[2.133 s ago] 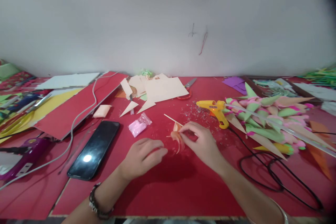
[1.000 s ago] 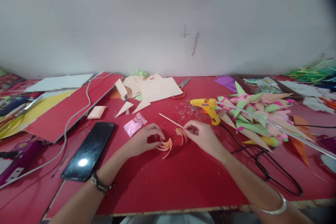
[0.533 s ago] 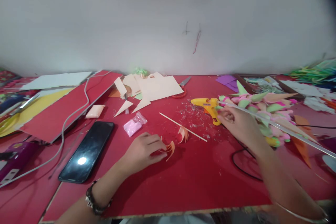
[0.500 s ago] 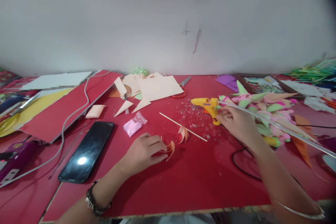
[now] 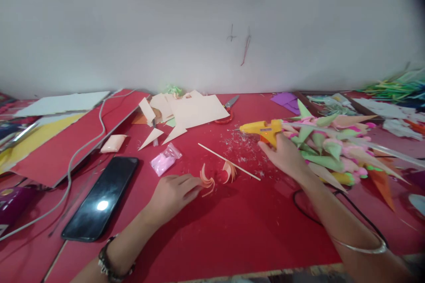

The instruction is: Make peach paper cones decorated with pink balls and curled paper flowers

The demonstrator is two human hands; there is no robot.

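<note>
- Since the earlier frames, the right hand (image 5: 285,154) has been moving off the thin stick (image 5: 212,152) and over to the right, and it is now holding the yellow glue gun (image 5: 262,128).
- Its grip is wrapping around the gun's handle, with the nozzle pointing left above scattered shavings (image 5: 239,147).
- Meanwhile the left hand (image 5: 175,194) is staying low on the left, its fingertips touching the left edge of a curled orange piece (image 5: 207,182); I cannot tell whether that grip is pinching the piece or merely resting against it.
- Just to the right, a second curl (image 5: 229,171) is sitting on the red counter (image 5: 232,243), near the middle, with the stick slanting along its far edge.
- Beyond the left hand, a small pink packet (image 5: 165,159) is lying near a dark phone (image 5: 101,199), which is reflecting a bright spot.
- Farther back, cream paper sheets (image 5: 201,111) are spreading beside red-handled scissors (image 5: 226,115).
- Over on the right, green and pink paper cones (image 5: 332,146) are heaping up beyond the right forearm, and a black cord (image 5: 365,221) is looping behind that forearm.
</note>
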